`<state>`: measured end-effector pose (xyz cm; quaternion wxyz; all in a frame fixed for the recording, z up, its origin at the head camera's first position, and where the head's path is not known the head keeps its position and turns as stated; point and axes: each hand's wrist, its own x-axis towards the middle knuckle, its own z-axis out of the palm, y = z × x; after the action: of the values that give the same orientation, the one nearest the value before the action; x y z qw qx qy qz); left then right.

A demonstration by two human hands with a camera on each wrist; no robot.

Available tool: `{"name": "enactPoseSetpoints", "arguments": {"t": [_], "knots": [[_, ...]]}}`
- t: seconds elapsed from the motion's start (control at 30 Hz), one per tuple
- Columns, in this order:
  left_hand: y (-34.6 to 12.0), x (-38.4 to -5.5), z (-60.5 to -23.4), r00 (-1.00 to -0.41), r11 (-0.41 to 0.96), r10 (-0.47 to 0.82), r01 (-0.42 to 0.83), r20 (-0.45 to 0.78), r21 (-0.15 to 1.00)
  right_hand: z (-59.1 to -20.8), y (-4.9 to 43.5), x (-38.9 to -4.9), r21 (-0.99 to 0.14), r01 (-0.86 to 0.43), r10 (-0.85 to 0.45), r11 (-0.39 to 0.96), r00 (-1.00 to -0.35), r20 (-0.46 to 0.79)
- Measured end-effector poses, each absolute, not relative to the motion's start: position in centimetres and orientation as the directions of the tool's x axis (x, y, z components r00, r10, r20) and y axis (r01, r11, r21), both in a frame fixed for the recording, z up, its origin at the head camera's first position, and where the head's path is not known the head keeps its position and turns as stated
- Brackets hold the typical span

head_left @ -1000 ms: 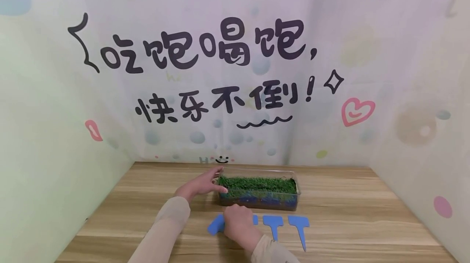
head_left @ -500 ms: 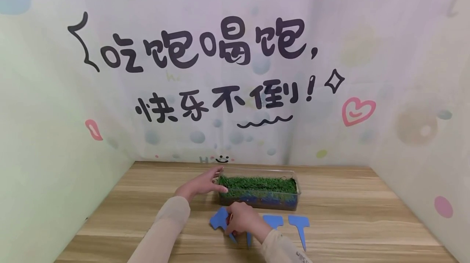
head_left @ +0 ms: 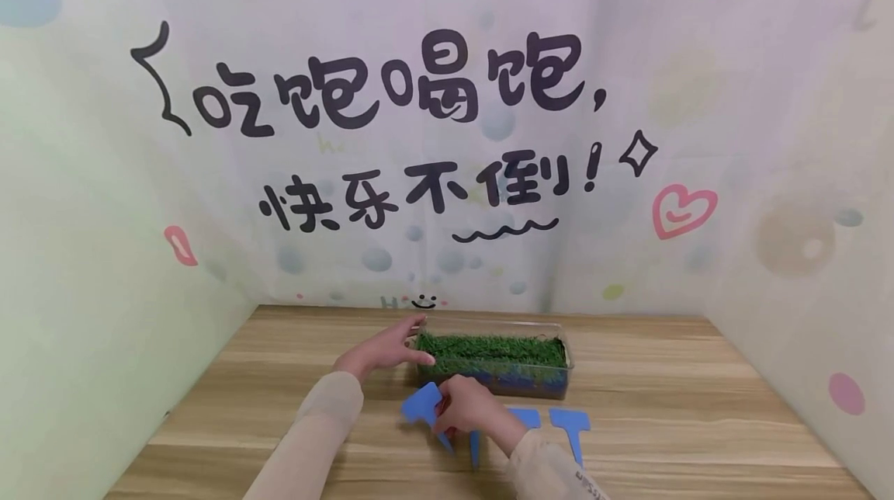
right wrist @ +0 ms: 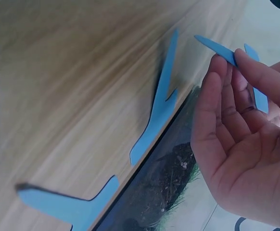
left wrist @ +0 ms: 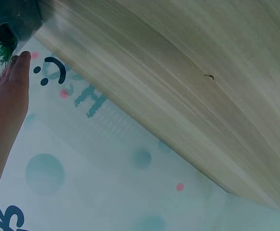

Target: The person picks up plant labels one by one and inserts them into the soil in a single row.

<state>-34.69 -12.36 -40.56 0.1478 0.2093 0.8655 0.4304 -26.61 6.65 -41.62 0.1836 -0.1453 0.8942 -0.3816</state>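
Note:
My right hand [head_left: 469,405] pinches a blue T-shaped plant label [head_left: 422,404] between thumb and fingertips. Its broad head tilts up to the left, and the stem [right wrist: 216,48] shows pointed in the right wrist view. More such labels lie on the table: one at the right [head_left: 570,424], one partly covered by my wrist [head_left: 527,417], and one under the hand with only its stem tip [head_left: 475,449] showing. My left hand [head_left: 380,351] holds the left end of a clear plastic box [head_left: 520,386], thumb at the front and fingers at the back. Green grass [head_left: 496,349] fills the box.
The wood-grain table [head_left: 663,407] meets a printed backdrop [head_left: 349,267] just behind the box. Pale side walls [head_left: 105,290] close in the left and right.
My right hand has lifted the leftmost plant label off the table and moved slightly right and away, tilting it. The left hand and the box stay in place.

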Motion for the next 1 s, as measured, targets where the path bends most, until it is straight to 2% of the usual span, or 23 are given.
{"name": "enactPoseSetpoints", "arguments": {"t": [0.4,1.0], "knots": [[-12.3,-35.0,-40.9,-0.878,0.543,0.473,0.225,-0.073,0.809,-40.6,7.9,-27.5,-0.820,-0.164,-0.440,0.549,-0.890,-0.117],[-12.3,-34.9,-40.5,-0.866,0.531,0.499,0.285,-0.023,0.798,-38.0,8.9,-29.0,-0.833,-0.167,-0.386,0.527,-0.921,-0.060]]}}
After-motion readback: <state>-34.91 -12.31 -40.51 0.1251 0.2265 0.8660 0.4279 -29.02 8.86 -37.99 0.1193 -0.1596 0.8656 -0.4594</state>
